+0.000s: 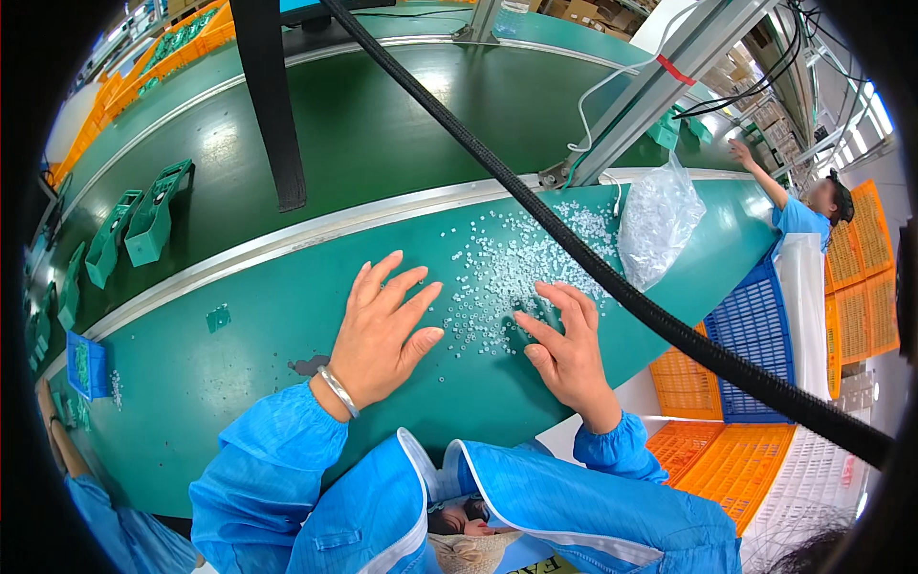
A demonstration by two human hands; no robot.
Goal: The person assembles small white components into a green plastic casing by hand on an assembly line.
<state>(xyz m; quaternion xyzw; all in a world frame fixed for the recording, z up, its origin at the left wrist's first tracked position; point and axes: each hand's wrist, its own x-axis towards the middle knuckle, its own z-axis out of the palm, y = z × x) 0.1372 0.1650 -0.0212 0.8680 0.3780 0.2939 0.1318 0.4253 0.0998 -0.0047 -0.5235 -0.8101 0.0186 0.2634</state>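
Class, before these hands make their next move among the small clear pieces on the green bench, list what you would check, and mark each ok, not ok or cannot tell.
1. Left hand empty, flat on the bench: ok.
2. Right hand fingertips at the edge of the clear pieces: ok.
3. Pieces kept in one tidy heap: not ok, scattered.
4. Clear plastic bag lies beside the pieces: ok.
5. Black cable clear of the pieces: cannot tell.
6. Any piece held in the right hand's grip: cannot tell.
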